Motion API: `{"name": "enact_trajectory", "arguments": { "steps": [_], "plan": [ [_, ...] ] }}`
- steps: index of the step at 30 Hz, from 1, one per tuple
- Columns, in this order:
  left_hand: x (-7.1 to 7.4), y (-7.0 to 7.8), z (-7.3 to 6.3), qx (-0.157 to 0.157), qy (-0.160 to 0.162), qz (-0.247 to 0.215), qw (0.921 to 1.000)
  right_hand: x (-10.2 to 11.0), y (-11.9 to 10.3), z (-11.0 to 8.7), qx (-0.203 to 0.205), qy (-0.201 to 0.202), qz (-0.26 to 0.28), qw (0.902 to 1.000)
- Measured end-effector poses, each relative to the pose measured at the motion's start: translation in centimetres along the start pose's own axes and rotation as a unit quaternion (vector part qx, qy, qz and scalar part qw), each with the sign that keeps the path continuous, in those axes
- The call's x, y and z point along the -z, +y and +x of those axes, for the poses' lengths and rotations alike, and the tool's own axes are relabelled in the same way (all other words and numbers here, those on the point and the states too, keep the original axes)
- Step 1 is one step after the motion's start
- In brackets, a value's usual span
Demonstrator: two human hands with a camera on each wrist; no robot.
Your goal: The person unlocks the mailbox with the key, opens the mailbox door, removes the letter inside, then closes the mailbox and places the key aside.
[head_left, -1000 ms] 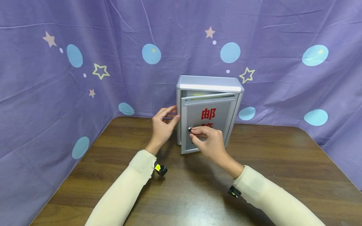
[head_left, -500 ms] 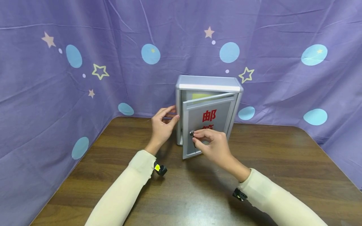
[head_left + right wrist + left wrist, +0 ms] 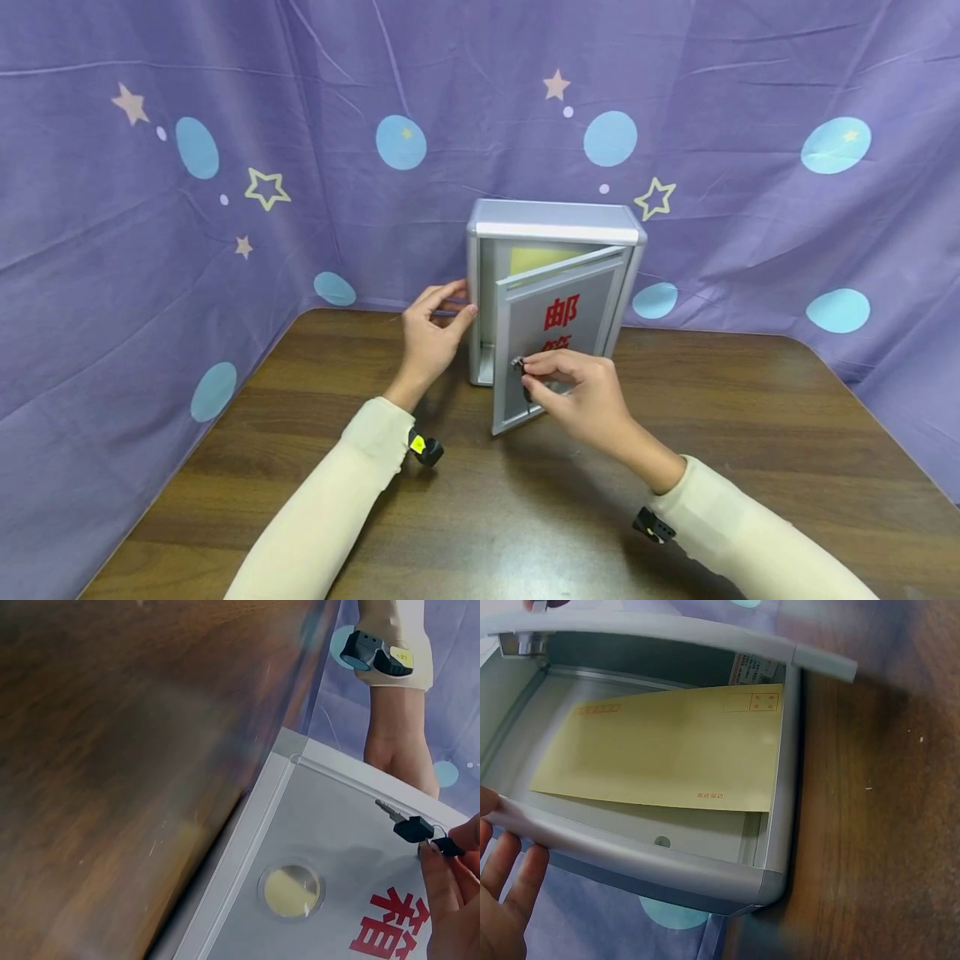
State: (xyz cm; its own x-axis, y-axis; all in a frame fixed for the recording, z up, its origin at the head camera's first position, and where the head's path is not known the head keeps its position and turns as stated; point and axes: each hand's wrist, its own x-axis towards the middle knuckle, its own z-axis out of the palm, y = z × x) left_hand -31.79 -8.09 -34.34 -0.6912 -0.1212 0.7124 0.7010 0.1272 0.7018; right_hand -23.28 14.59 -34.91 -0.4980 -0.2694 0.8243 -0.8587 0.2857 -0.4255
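A silver metal mailbox (image 3: pixel 558 217) stands upright on the table, its front door (image 3: pixel 521 312) with red characters swung partway out on the right side. My left hand (image 3: pixel 433 333) holds the box's left side, thumb at the front edge and fingers along the outer wall. At the door's lock, my right hand (image 3: pixel 588 396) pinches the black head of a key (image 3: pixel 448 846) between thumb and fingers. From its ring dangles a second key (image 3: pixel 412 829). Inside the box lies a yellow envelope (image 3: pixel 667 750), printed in red, seen well in the left wrist view.
The brown wooden table (image 3: pixel 337 367) runs under both forearms. Behind and to the left hangs a purple curtain (image 3: pixel 480 100) with stars and blue dots. A round window (image 3: pixel 291 891) sits low in the door. Each wrist wears a black strap (image 3: pixel 427 450).
The right hand has drawn the door outward, moving right and toward me, so the gap at the left has widened and more of the envelope shows. The left hand has stayed in place.
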Motion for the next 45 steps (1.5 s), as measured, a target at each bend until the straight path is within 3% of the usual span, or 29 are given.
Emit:
{"name": "enact_trajectory", "arguments": {
  "steps": [16,28,37,45],
  "plan": [
    [0.0,-0.4,0.1,-0.013,-0.004,-0.009,0.9999,2.3,0.3,-1.2,0.026,-0.036,0.075,0.9962],
    [-0.3,3.1,-0.6,-0.004,-0.003,-0.008,1.0000,3.8,0.7,-2.4,0.067,-0.032,0.122,0.9898],
    [-0.3,3.2,-0.5,-0.018,-0.005,-0.011,0.9998,5.2,1.0,-2.9,0.073,-0.039,0.163,0.9831],
    [-0.2,2.9,-0.6,-0.013,-0.002,-0.009,0.9999,6.2,1.1,-3.2,0.080,-0.043,0.178,0.9798]
  ]
}}
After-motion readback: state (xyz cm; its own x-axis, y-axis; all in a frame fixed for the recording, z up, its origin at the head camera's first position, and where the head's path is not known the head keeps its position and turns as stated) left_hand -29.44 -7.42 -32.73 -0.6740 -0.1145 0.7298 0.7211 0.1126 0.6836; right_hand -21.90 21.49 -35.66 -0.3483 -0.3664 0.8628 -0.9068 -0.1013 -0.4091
